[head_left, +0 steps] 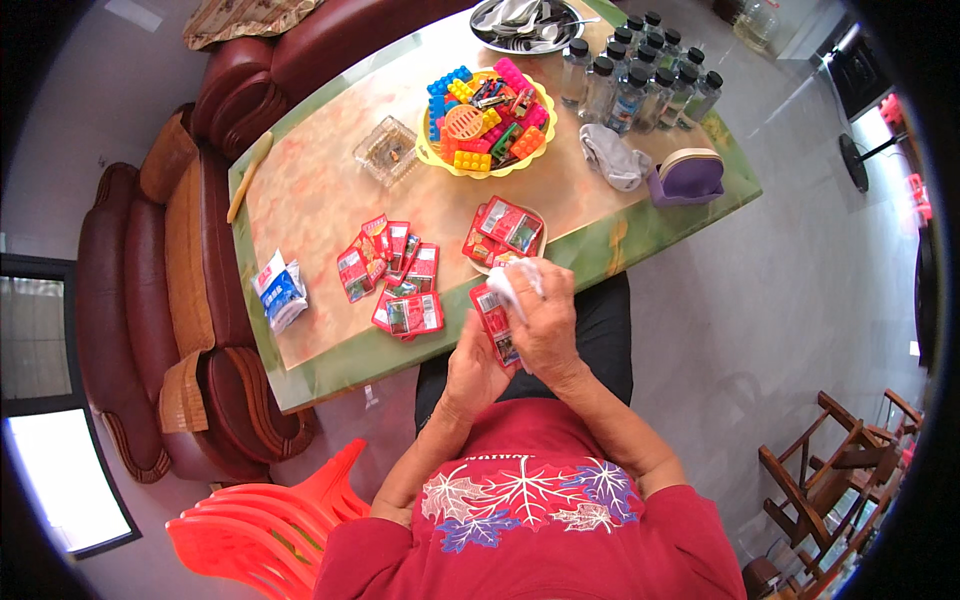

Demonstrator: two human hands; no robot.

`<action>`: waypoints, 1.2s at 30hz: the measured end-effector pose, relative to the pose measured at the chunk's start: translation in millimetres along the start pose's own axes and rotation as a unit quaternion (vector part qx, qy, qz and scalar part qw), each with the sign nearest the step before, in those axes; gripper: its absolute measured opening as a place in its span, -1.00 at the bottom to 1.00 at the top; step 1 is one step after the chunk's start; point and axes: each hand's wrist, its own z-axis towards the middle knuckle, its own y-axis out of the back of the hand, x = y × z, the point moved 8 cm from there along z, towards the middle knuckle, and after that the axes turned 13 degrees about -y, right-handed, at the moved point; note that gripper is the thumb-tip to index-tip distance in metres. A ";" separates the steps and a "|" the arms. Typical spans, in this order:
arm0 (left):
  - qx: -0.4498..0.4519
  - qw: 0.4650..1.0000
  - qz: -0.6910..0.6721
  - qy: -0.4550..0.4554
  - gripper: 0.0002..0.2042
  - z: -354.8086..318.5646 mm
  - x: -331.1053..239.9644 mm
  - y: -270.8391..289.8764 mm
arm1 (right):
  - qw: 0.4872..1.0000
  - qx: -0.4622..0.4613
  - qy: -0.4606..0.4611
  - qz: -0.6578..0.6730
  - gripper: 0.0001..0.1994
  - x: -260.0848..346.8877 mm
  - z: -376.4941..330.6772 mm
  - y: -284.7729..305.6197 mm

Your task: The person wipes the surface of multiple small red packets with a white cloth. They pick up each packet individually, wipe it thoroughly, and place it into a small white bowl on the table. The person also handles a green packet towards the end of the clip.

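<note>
Close to the table's front edge, my left hand (472, 375) is closed around a flat red packet (492, 318), held from its lower left side. My right hand (552, 325) grips a crumpled white cloth or tissue (515, 284) and presses it against the packet; its fingers partly cover both. Just beyond, a small stack of similar red packets (512, 228) lies on a pale plate (542, 245). To the left, several more red packets (412, 312) are spread in an overlapping heap on the table.
On the stone-patterned table (320, 190) stand a yellow basket (427, 155) of toy bricks, a glass ashtray (386, 152), several capped bottles (628, 100), a grey cloth (612, 158), a purple box (687, 180), a cutlery tray (484, 42) and a blue-white packet (280, 290). Red chairs (260, 520) stand lower left.
</note>
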 end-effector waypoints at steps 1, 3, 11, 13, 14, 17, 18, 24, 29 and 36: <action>-0.046 0.999 0.010 0.009 -0.29 0.5 -0.7 2.3 | 0.999 0.013 0.046 -0.025 -0.62 8.7 -3.0 -4.9; 0.021 1.000 0.000 -0.016 -0.25 6.7 -3.6 -8.2 | 0.994 0.056 0.092 0.017 -0.61 18.7 -15.2 -16.0; -0.003 0.999 -0.045 -0.015 -0.34 9.1 -8.0 11.4 | 0.978 0.124 0.165 0.025 -0.65 22.5 -38.5 -16.8; -0.042 0.999 -0.018 -0.007 -0.48 6.0 -0.7 20.4 | 0.985 0.099 0.144 0.013 -0.67 18.8 -16.5 -16.0; -0.083 0.996 0.000 0.014 -0.49 2.3 1.5 9.7 | 0.988 0.082 0.132 -0.001 -0.65 18.4 -2.8 -14.2; -0.019 0.999 -0.033 0.013 -0.50 6.1 3.0 -3.3 | 0.995 0.037 0.067 -0.066 -0.58 6.1 16.0 -17.7; -0.009 0.999 -0.051 -0.011 -0.51 9.4 -0.7 -8.3 | 0.995 0.022 0.045 -0.080 -0.56 1.9 15.8 -16.5; -0.041 0.992 -0.082 -0.085 -0.50 20.2 -14.7 11.1 | 0.993 0.061 0.027 -0.102 -0.48 1.4 -25.8 -16.4; 0.000 0.992 -0.103 -0.071 -0.46 22.4 -13.2 22.2 | 0.983 0.176 0.053 -0.023 -0.51 2.5 -63.7 -18.6; 0.061 0.998 -0.014 0.001 -0.34 11.5 0.5 14.3 | 0.977 0.185 0.088 0.055 -0.60 20.4 -38.7 -16.4</action>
